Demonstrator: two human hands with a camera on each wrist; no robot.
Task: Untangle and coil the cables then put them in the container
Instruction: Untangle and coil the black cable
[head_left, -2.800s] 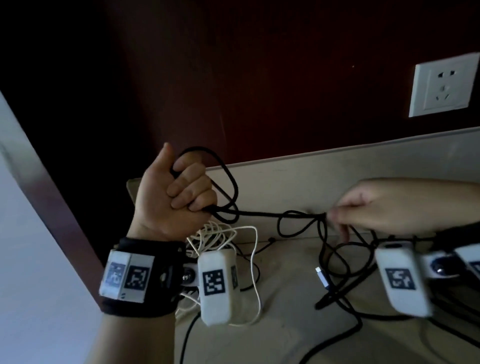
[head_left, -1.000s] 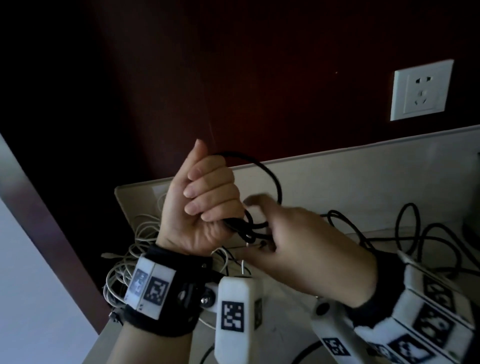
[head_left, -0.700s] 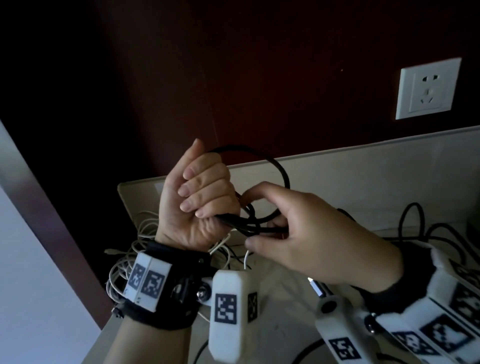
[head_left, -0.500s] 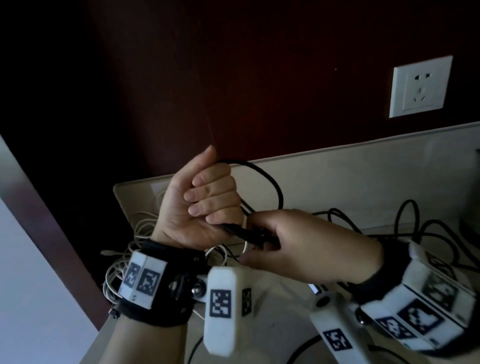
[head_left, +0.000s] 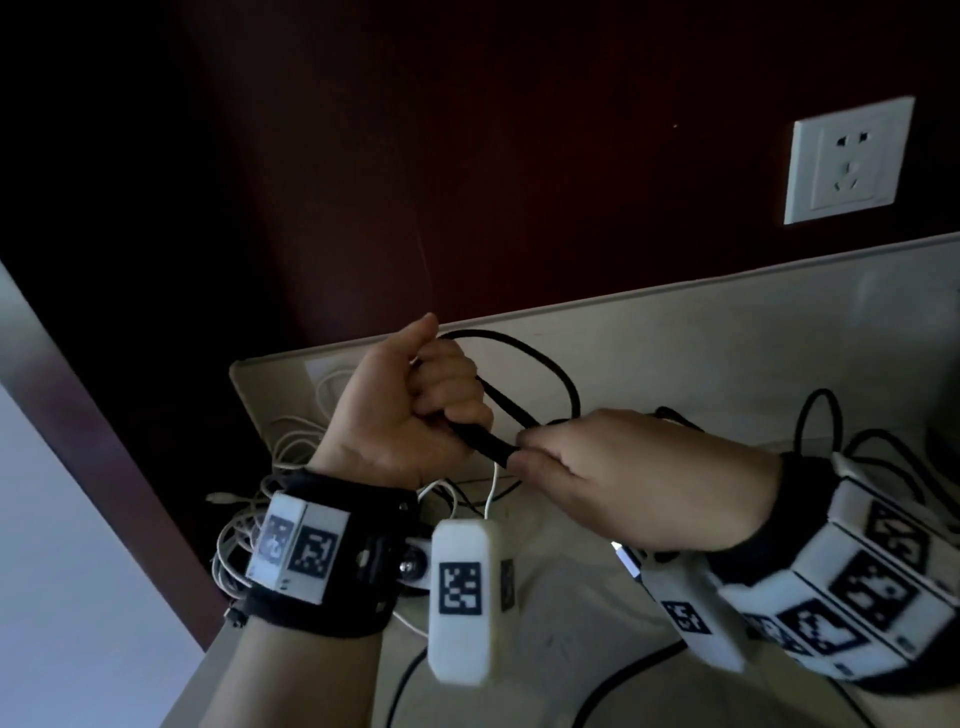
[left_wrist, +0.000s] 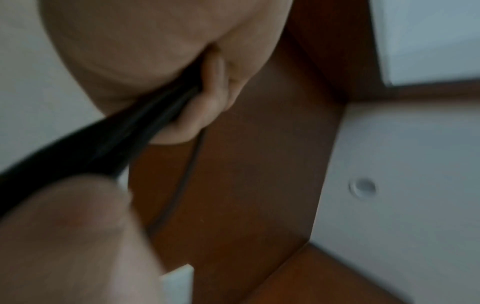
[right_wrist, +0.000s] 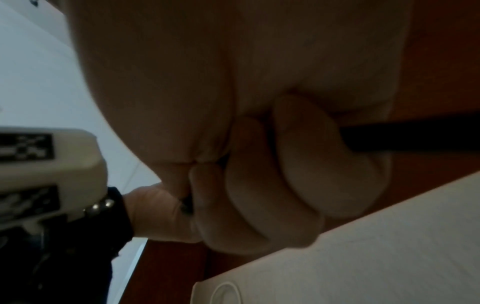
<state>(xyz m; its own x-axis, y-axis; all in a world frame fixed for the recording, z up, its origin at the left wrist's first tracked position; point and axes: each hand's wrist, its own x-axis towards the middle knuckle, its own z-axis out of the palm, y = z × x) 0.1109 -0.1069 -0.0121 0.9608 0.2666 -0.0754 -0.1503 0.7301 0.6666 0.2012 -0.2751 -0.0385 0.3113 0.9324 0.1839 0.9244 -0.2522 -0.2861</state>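
Note:
A black cable (head_left: 540, 364) is looped into a coil above the pale table (head_left: 571, 649). My left hand (head_left: 415, 410) is raised with its fingers curled round the coil's gathered strands (left_wrist: 145, 121). My right hand (head_left: 613, 478) meets it from the right and grips the same black cable (right_wrist: 405, 135) just below the left fist. A bundle of white cable (head_left: 291, 462) lies behind the left wrist at the table's back left corner. More black cable (head_left: 826, 415) loops loosely over the table at the right. No container is in view.
A pale upstand (head_left: 727, 332) runs along the back of the table, with a dark red-brown wall above it. A white wall socket (head_left: 847, 161) sits at the upper right. A silver USB plug (head_left: 626, 558) shows under my right wrist.
My right hand came from the far right over to the left hand and took hold of the coil there. The left hand has stayed raised, holding the loops.

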